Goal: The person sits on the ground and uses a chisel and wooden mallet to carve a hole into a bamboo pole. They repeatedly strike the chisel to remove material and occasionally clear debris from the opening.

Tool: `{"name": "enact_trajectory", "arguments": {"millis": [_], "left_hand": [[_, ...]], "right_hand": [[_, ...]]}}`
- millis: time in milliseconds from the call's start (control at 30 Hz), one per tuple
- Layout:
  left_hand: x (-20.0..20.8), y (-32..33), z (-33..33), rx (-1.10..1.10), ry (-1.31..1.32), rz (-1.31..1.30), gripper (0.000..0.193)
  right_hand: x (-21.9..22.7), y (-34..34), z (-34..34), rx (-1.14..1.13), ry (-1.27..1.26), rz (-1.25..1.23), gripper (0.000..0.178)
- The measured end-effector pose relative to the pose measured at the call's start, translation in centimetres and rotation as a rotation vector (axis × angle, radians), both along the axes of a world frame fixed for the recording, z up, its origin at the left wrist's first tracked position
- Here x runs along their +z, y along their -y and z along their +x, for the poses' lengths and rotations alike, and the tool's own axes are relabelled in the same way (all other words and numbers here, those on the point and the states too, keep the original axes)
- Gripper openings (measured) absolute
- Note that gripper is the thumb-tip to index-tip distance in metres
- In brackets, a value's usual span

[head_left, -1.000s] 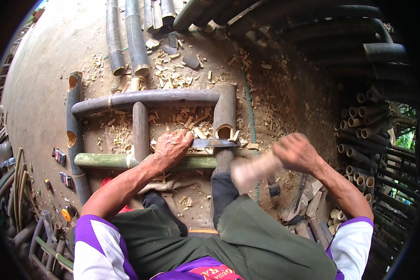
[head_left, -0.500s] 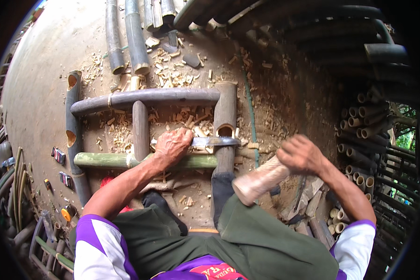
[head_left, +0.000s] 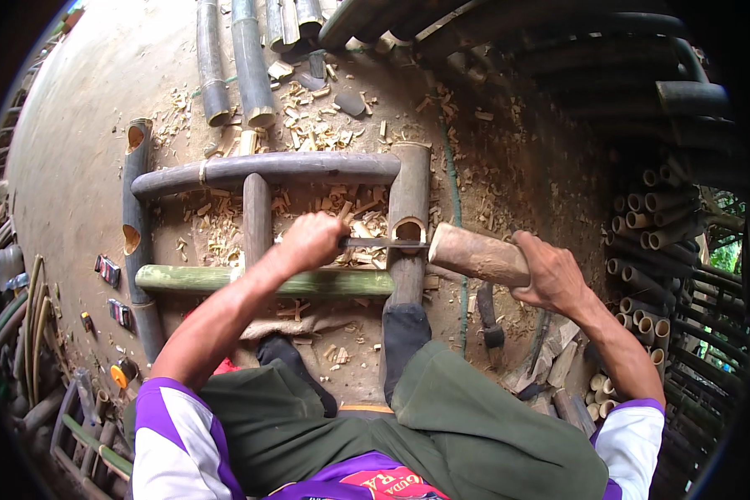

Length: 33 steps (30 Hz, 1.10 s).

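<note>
My left hand (head_left: pixel 311 241) is closed on the dark handle of a knife. Its thin blade (head_left: pixel 370 242) lies edge-on across the cut hole in an upright bamboo post (head_left: pixel 410 192). In my right hand (head_left: pixel 556 273) is a stout wooden mallet (head_left: pixel 480 255), gripped at its near end. The mallet's other end is at the blade's tip, just right of the post; I cannot tell whether they touch. The post joins a bamboo frame with a grey top rail (head_left: pixel 275 168), a green lower rail (head_left: pixel 317 284) and a short upright (head_left: pixel 257 218). My foot (head_left: pixel 406 333) rests against the post's near end.
Another post with cut holes (head_left: pixel 137 200) stands at the frame's left end. Wood chips (head_left: pixel 317 133) litter the floor. Bamboo poles (head_left: pixel 250 62) lie beyond. Cut bamboo is stacked (head_left: pixel 667 225) at the right. A tape measure (head_left: pixel 123 372) and small boxes (head_left: pixel 108 271) lie left.
The mallet has swung up and forward from near my knee to the blade's tip. The knife blade has turned from showing its flat side to edge-on.
</note>
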<state>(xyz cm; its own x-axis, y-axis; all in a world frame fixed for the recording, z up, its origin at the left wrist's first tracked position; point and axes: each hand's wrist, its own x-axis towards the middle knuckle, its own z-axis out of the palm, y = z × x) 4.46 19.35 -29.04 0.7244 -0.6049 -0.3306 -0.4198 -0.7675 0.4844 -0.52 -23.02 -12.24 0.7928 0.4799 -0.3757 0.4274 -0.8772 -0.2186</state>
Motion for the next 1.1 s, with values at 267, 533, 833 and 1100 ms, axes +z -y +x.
{"name": "enact_trajectory", "arguments": {"millis": [267,533,833,1100], "left_hand": [[4.1,1.9,4.6,0.115,-0.337,-0.283,0.06],[2.3,2.1,2.5,0.07,0.013,-0.07,0.066],[1.8,1.9,2.8,0.059,0.019,-0.054,0.068],[1.5,1.9,3.3,0.039,-0.006,-0.081,0.069]], "right_hand": [[2.5,-2.7,-0.5,-0.639,-0.168,0.641,0.071],[1.3,-3.8,-1.6,-0.778,-0.292,0.775,0.076],[2.0,-5.6,1.6,-0.588,-0.253,0.477,0.077],[1.9,-5.2,3.1,-0.556,-0.44,0.248,0.071]]}}
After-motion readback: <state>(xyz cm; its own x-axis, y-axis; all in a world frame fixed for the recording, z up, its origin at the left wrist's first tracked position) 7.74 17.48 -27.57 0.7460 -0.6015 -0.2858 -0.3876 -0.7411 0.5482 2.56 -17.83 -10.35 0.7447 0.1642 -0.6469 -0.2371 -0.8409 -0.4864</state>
